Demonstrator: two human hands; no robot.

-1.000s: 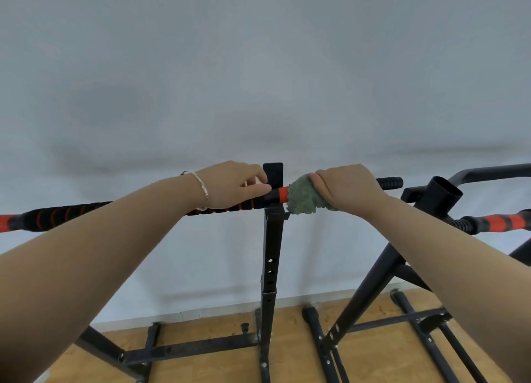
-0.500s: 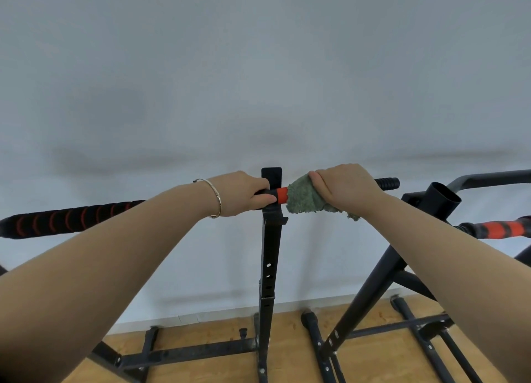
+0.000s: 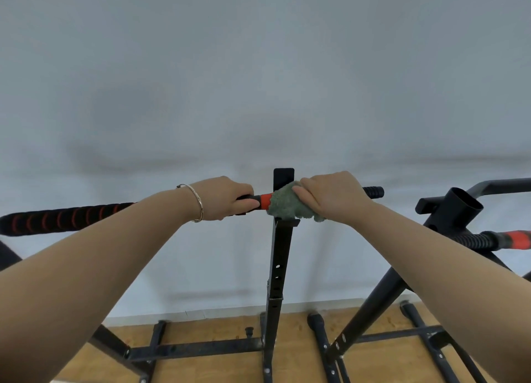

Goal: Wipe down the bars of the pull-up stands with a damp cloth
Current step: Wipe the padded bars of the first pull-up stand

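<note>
The fingers point(image 3: 305, 193) of the right hand point(image 3: 334, 199) are curled down over a crumpled green terry cloth point(image 3: 283, 206). They clamp it around the black foam-covered bar point(image 3: 66, 217) right where the bar crosses the top of the black square steel upright point(image 3: 279, 267). The cloth wraps the bar and hangs a little below it, against the upright's bracket. Just left of the cloth a short orange band point(image 3: 265, 200) on the bar is bare. Touching that band, the fingers point(image 3: 247, 203) of the left hand point(image 3: 225, 199) are closed round the bar, thumb along its front. A thin gold bangle point(image 3: 198, 207) sits on the left wrist. The bar runs on to the left with orange rings in its black foam, and its ribbed black end point(image 3: 373, 192) sticks out past the right hand. To the right stands a second black pull-up stand point(image 3: 457, 210), with its own black and orange bar point(image 3: 514, 239) well apart from the hands. Both stands' feet rest on a light wooden floor point(image 3: 218, 367) before a plain grey-white wall point(image 3: 258, 81).
</note>
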